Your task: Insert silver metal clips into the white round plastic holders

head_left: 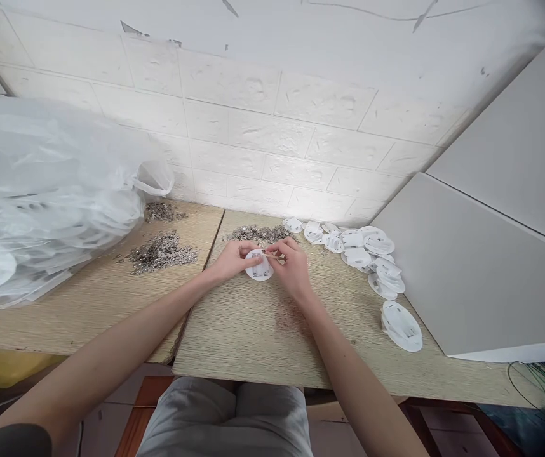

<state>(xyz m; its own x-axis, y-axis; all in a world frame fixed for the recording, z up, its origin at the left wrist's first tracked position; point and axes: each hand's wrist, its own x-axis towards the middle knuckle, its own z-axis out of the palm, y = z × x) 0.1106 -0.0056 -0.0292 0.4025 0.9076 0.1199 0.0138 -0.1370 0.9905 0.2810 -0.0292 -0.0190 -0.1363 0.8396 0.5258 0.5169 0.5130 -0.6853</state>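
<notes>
White disc, one, round, its face recessed: between the two hands, over the middle of the wood-grain tabletop. Left hand: closed on the disc's left edge, thumb laid over its face. Right hand: fingers pinched together on a thin pale stick at the disc's upper right; whether the pinch also has a small part, I cannot tell from here. Just behind the hands: one heap of small metal parts. To the right: white discs in a curving row, overlapping, the nearest stack set apart. To the left: two further metal heaps, beside a bulky translucent plastic bag. Behind: white brick-patterned wall. Far right: pale grey panels.
</notes>
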